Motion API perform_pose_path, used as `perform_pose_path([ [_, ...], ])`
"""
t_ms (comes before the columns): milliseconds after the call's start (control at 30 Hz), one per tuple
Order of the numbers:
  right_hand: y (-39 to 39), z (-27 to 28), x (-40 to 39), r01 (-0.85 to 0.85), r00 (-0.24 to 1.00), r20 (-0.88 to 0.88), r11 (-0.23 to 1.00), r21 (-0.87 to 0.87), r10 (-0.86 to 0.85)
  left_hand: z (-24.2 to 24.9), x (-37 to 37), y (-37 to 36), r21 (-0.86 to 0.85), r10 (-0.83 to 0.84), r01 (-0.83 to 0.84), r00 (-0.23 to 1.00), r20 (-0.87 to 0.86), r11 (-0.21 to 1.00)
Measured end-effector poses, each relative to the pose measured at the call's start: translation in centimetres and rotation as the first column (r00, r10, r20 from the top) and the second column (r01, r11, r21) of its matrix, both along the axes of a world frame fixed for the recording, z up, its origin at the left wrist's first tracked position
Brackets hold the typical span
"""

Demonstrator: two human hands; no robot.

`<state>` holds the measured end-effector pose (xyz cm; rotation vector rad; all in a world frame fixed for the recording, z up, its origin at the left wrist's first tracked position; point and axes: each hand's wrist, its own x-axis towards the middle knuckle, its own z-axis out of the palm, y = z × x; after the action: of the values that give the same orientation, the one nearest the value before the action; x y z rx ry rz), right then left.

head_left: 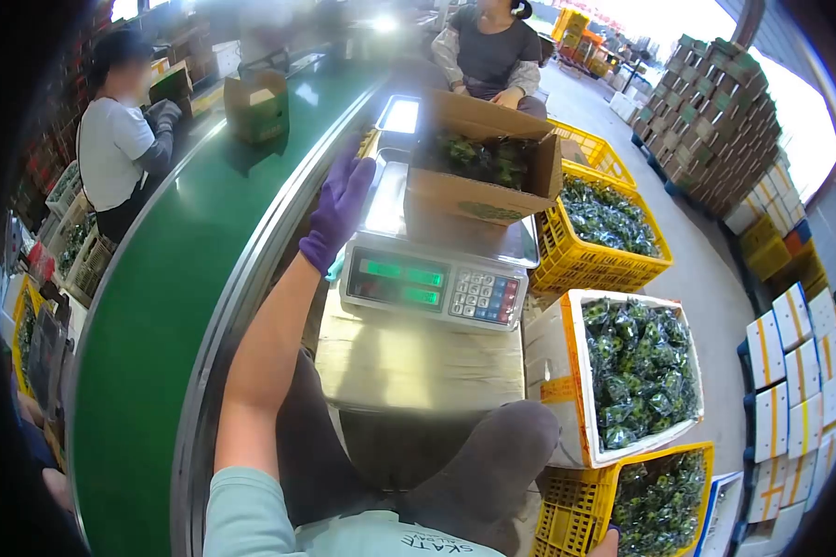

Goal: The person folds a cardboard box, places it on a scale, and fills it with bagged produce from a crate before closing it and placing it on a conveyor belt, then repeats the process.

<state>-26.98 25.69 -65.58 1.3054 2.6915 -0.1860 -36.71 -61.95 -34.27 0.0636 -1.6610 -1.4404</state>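
Note:
My left hand (339, 212), in a purple glove, reaches along the left side of a digital scale (437, 286). Its fingers are stretched out and hold nothing I can see. On the scale's platform stands an open cardboard box (483, 197) with bagged leafy greens (492, 160) inside. The scale's display glows green beside a keypad. Only a sliver of my right hand (606, 545) shows at the bottom edge, by a yellow crate (574, 509) of bagged greens; its fingers are hidden.
A green conveyor belt (158, 343) runs along my left, carrying a carton (256, 110). At right stand a white foam box (559, 399) and another yellow crate (590, 265), both holding bagged greens. One person works across the belt, another sits beyond the scale. Stacked cartons (706, 121) stand farther back.

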Motion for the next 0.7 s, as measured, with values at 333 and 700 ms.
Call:
perform_pose_path([
  [333,1.0,7.0,-8.5,0.006,0.717,-0.669,0.959,0.282,0.193,-3.3,-5.1,-4.9,0.185,-0.084,0.074,0.996,0.044,0.98],
  [700,-54.9,37.5,-21.6,-0.92,-0.362,-0.799,-0.045,0.39,0.48,-8.7,-20.6,-9.4,0.25,-0.106,0.091,0.993,0.049,0.964],
])
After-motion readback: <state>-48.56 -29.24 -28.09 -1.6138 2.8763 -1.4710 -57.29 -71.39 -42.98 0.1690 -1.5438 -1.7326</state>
